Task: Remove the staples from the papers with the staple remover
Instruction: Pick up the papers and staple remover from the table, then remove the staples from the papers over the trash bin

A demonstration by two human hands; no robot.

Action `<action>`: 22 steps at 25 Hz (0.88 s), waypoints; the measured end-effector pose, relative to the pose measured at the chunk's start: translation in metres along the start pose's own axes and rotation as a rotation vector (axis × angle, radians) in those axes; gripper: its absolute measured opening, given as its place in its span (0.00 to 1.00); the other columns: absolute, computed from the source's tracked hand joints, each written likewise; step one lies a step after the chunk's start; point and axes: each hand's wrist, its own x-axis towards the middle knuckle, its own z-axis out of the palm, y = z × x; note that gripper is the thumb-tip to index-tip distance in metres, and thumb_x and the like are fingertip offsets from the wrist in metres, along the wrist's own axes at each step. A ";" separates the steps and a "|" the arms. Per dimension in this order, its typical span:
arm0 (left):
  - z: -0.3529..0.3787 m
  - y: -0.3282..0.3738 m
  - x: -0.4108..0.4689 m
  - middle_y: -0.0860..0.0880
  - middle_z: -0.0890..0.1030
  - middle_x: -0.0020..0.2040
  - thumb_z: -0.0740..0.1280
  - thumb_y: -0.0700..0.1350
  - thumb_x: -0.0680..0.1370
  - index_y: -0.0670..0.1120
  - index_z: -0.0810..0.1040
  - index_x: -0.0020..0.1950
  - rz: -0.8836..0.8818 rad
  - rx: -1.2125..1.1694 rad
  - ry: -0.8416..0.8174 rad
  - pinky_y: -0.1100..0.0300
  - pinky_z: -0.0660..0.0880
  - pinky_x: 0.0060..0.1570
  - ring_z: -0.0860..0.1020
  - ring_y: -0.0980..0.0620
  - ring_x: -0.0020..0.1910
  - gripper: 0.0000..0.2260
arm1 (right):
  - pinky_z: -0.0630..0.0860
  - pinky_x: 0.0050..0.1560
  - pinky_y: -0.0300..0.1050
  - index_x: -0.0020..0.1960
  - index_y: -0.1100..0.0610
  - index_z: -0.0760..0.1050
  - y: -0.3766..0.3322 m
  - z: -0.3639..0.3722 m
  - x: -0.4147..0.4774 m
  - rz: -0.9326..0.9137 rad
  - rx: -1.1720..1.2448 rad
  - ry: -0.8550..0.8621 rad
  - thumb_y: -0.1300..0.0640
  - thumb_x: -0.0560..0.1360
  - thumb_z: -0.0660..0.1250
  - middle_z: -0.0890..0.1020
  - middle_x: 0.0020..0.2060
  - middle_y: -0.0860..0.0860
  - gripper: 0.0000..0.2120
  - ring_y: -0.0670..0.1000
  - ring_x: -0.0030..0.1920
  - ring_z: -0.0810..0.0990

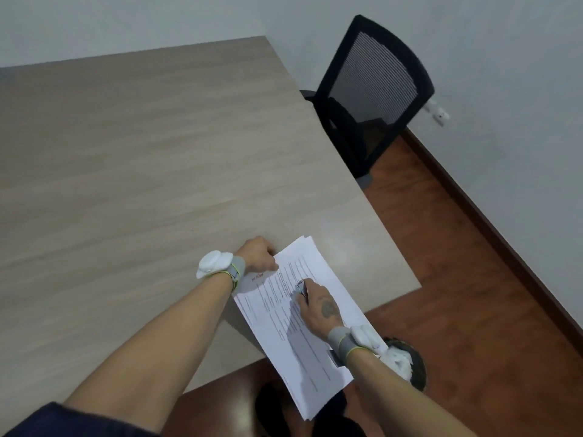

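Note:
A stack of printed white papers (318, 348) lies at the near right corner of the wooden table (142, 171), its lower half hanging past the table edge. My left hand (258, 252) presses on the papers' upper left corner with the fingers curled. My right hand (317, 305) rests on the middle of the top sheet and grips a small metal and black staple remover (301, 287) between its fingertips. The staples are too small to make out.
A black mesh office chair (369, 93) stands beyond the table's right edge, by the white wall. Reddish wooden floor lies to the right. A round dark bin with white paper in it (405, 362) sits on the floor under my right wrist.

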 end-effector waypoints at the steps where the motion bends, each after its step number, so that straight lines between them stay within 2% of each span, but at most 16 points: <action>1: 0.007 0.010 -0.001 0.45 0.81 0.44 0.71 0.40 0.74 0.39 0.84 0.50 0.012 -0.019 -0.016 0.61 0.72 0.35 0.77 0.47 0.41 0.08 | 0.74 0.52 0.52 0.52 0.59 0.72 0.008 -0.003 -0.009 0.011 0.010 0.040 0.53 0.81 0.59 0.80 0.48 0.56 0.09 0.59 0.50 0.77; 3: 0.021 0.033 -0.003 0.46 0.80 0.44 0.69 0.40 0.75 0.41 0.83 0.52 0.048 -0.037 -0.056 0.63 0.71 0.34 0.76 0.48 0.39 0.08 | 0.74 0.51 0.51 0.52 0.58 0.72 0.022 -0.011 -0.025 0.026 0.051 0.134 0.54 0.81 0.59 0.80 0.47 0.55 0.08 0.57 0.48 0.77; 7: 0.071 0.089 -0.004 0.44 0.81 0.44 0.68 0.40 0.76 0.44 0.83 0.54 0.126 -0.034 -0.141 0.58 0.74 0.40 0.76 0.46 0.39 0.09 | 0.72 0.48 0.51 0.53 0.58 0.72 0.067 -0.032 -0.060 0.113 0.136 0.264 0.56 0.81 0.59 0.80 0.46 0.54 0.06 0.59 0.48 0.78; 10: 0.127 0.143 -0.008 0.44 0.81 0.43 0.69 0.42 0.76 0.46 0.84 0.57 0.196 0.006 -0.209 0.60 0.73 0.42 0.75 0.47 0.37 0.10 | 0.71 0.51 0.51 0.57 0.60 0.73 0.118 -0.047 -0.098 0.186 0.159 0.337 0.58 0.81 0.60 0.81 0.50 0.56 0.08 0.60 0.52 0.78; 13: 0.179 0.192 -0.016 0.47 0.81 0.44 0.68 0.42 0.76 0.48 0.85 0.55 0.261 0.064 -0.234 0.62 0.72 0.40 0.76 0.49 0.38 0.09 | 0.74 0.51 0.53 0.59 0.59 0.72 0.166 -0.054 -0.133 0.270 0.196 0.363 0.57 0.81 0.60 0.81 0.52 0.57 0.09 0.61 0.53 0.78; 15: 0.218 0.225 -0.022 0.47 0.80 0.44 0.67 0.42 0.77 0.49 0.85 0.53 0.302 0.105 -0.255 0.64 0.70 0.33 0.75 0.51 0.37 0.09 | 0.75 0.50 0.54 0.59 0.57 0.71 0.200 -0.062 -0.156 0.340 0.219 0.384 0.56 0.80 0.60 0.81 0.52 0.57 0.09 0.62 0.53 0.79; 16: 0.236 0.239 -0.026 0.47 0.80 0.43 0.67 0.42 0.77 0.48 0.85 0.54 0.304 0.121 -0.265 0.65 0.70 0.31 0.75 0.51 0.37 0.10 | 0.75 0.51 0.54 0.60 0.57 0.71 0.216 -0.067 -0.165 0.371 0.234 0.406 0.56 0.80 0.61 0.82 0.53 0.56 0.10 0.61 0.53 0.79; 20: 0.306 0.278 -0.039 0.45 0.79 0.41 0.64 0.39 0.78 0.43 0.85 0.52 0.259 0.103 -0.349 0.62 0.71 0.38 0.74 0.49 0.37 0.09 | 0.76 0.49 0.52 0.62 0.54 0.70 0.283 -0.082 -0.199 0.447 0.323 0.481 0.55 0.79 0.63 0.84 0.52 0.54 0.12 0.60 0.52 0.81; 22: 0.324 0.284 -0.037 0.42 0.83 0.44 0.64 0.38 0.79 0.42 0.84 0.52 0.194 0.001 -0.384 0.56 0.76 0.41 0.78 0.46 0.38 0.09 | 0.77 0.48 0.51 0.59 0.54 0.69 0.301 -0.086 -0.204 0.445 0.355 0.521 0.52 0.79 0.64 0.84 0.50 0.53 0.11 0.59 0.50 0.81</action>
